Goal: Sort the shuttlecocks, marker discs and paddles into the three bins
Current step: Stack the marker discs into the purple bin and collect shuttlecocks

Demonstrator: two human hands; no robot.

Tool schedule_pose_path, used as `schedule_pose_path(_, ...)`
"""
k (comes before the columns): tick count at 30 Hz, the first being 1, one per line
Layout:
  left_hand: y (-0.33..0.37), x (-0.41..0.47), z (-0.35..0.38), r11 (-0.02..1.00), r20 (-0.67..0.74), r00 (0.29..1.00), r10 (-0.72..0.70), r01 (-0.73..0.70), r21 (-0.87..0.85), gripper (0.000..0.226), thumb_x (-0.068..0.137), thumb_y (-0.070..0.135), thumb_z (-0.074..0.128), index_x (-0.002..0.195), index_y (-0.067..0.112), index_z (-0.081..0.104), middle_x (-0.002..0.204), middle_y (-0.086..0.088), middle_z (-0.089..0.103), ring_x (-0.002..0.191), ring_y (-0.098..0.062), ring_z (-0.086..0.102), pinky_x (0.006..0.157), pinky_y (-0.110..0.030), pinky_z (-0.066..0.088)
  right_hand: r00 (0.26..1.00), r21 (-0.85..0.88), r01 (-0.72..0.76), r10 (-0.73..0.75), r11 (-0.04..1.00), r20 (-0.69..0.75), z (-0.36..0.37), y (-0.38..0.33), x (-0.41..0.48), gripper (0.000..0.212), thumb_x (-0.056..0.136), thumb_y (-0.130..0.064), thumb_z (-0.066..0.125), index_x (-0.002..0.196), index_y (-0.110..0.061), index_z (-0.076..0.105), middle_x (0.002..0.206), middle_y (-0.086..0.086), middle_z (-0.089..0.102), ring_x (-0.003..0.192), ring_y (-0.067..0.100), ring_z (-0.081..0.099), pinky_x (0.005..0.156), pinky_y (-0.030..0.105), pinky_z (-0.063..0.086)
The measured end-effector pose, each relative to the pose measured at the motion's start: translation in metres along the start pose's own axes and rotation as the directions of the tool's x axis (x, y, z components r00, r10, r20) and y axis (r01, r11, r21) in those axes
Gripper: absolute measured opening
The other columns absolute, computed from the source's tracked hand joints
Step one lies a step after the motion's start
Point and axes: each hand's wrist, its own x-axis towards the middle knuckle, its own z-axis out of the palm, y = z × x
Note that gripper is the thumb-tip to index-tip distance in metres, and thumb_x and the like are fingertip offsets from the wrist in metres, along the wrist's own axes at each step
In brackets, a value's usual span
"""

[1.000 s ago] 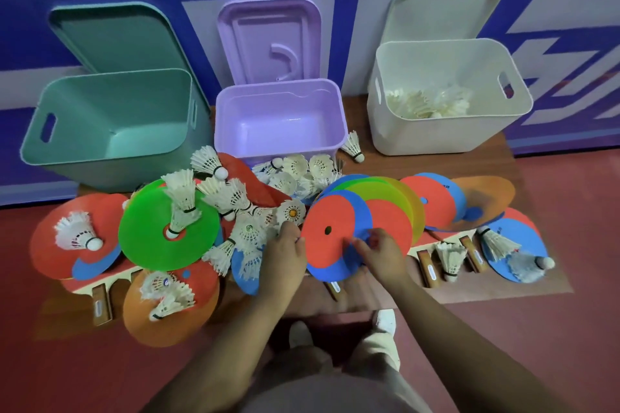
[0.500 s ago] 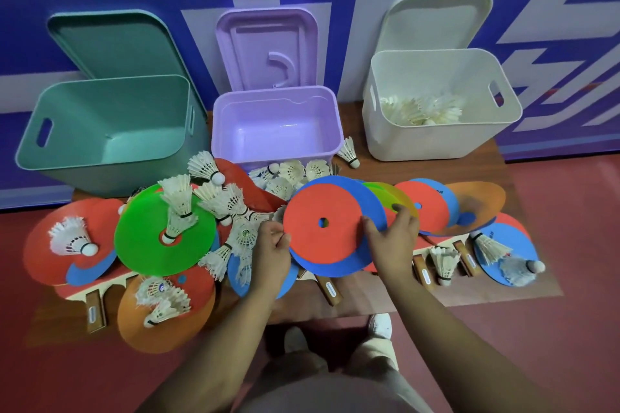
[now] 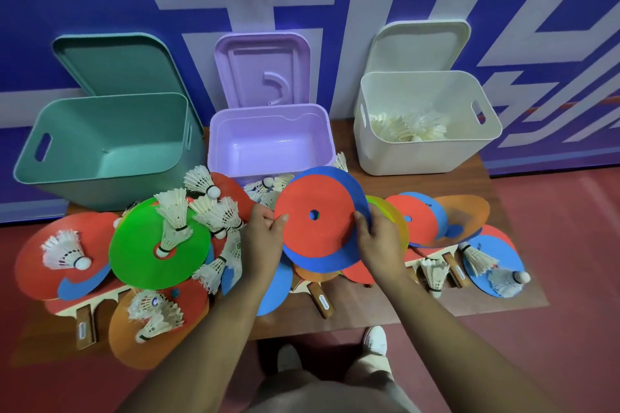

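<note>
Discs: thin, flat rounds, each with a small centre hole; a red disc lies on a blue disc, held over the middle of the table, just in front of the purple bin.
Left hand: pinches the stack's left rim, thumb on top.
Right hand: grips the right rim, fingers curled.
Shuttlecocks: white feathered cones with rounded tips, strewn over the table's left half; more lie in the white bin at the back right corner.
Paddle handle: wooden, at the front edge.
Green bin: smooth plastic, back left.
</note>
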Motion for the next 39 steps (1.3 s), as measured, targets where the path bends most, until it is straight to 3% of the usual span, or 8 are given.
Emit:
schedule_pose_path(4,0.017,0.011,-0.005,0.995,-0.074,0.997,0.032,-0.039,-0.092,0.020,0.095,0.023,0.059,0.089,0.007,0.048,0.069,-0.004,0.052,0.063,-0.021,0.048,0.053,-0.022,0.036,0.994,-0.051,0.020,-0.025,0.999,-0.107,0.004,-0.015,0.004,0.015,0.099,-0.014,0.047,0.087,-0.007,0.054,0.064,-0.005,0.051,0.062,-0.002,0.052,0.053,0.030,0.024)
schedule_pose_path(10,0.028,0.059,-0.031,0.964,-0.291,0.956,-0.045,-0.035,-0.263,0.019,0.099,0.023,0.052,0.088,0.012,0.041,0.068,-0.005,0.048,0.057,-0.018,0.043,0.052,-0.026,0.035,0.986,-0.108,-0.020,0.002,0.994,-0.169,0.009,-0.025,0.023,0.016,0.099,-0.012,0.046,0.103,-0.001,0.057,0.078,0.006,0.059,0.058,0.015,0.045,0.048,0.016,0.032)
schedule_pose_path(18,0.018,0.183,-0.035,0.907,-0.237,0.900,-0.367,0.290,-0.305,0.024,0.099,0.006,0.034,0.082,0.022,0.032,0.082,-0.002,0.041,0.088,-0.018,0.042,0.076,-0.031,0.038,0.984,0.022,-0.079,0.082,0.997,-0.155,0.030,-0.026,0.054,0.015,0.098,-0.014,0.047,0.102,-0.005,0.058,0.090,0.010,0.065,0.078,0.028,0.059,0.064,0.037,0.043)
schedule_pose_path(23,-0.001,0.209,-0.025,0.950,-0.131,0.942,-0.308,0.297,-0.095,0.021,0.089,-0.003,0.043,0.110,-0.002,0.041,0.117,-0.028,0.055,0.103,-0.037,0.057,0.085,-0.041,0.045,0.986,0.069,-0.110,0.118,0.992,-0.121,0.043,-0.029,0.071,0.012,0.097,-0.009,0.047,0.101,-0.007,0.058,0.088,0.003,0.062,0.078,0.024,0.056,0.064,0.032,0.036)
schedule_pose_path(27,-0.002,0.198,-0.027,0.973,-0.078,0.974,-0.213,0.219,0.079,0.039,0.090,0.008,0.056,0.125,-0.003,0.042,0.123,-0.025,0.055,0.111,-0.038,0.056,0.087,-0.041,0.045,0.990,0.099,-0.111,0.120,0.989,-0.080,0.046,-0.028,0.078,0.019,0.097,-0.011,0.047,0.112,-0.010,0.059,0.100,0.001,0.065,0.088,0.020,0.060,0.074,0.034,0.046)
schedule_pose_path(30,0.011,0.168,-0.030,0.994,-0.100,0.990,-0.102,0.097,-0.057,0.030,0.092,0.029,0.054,0.116,0.011,0.055,0.119,-0.011,0.058,0.109,-0.028,0.058,0.093,-0.038,0.048,0.992,0.173,-0.114,0.122,0.978,-0.040,0.046,-0.030,0.079,0.026,0.098,-0.012,0.048,0.123,-0.014,0.053,0.109,-0.006,0.062,0.095,0.013,0.060,0.083,0.033,0.048)
schedule_pose_path(34,0.026,0.112,-0.026,0.725,0.465,0.870,-0.162,0.425,-0.542,0.045,0.088,0.054,0.057,0.122,0.025,0.059,0.123,-0.004,0.066,0.114,-0.024,0.063,0.098,-0.048,0.049,0.990,0.268,-0.133,0.116,0.954,0.077,0.042,-0.031,0.077,0.017,0.098,-0.009,0.050,0.113,-0.016,0.055,0.102,-0.013,0.064,0.085,-0.013,0.062,0.069,0.008,0.048)
schedule_pose_path(39,0.023,0.070,-0.019,0.399,0.662,0.744,-0.086,0.635,-0.662,0.040,0.093,0.010,0.052,0.132,0.020,0.055,0.128,-0.006,0.065,0.114,-0.028,0.064,0.093,-0.048,0.052,0.961,0.396,-0.260,0.195,0.881,0.198,0.017,-0.017,0.068,0.026,0.098,-0.017,0.054,0.123,-0.018,0.062,0.117,-0.005,0.070,0.107,0.011,0.067,0.089,0.034,0.054)
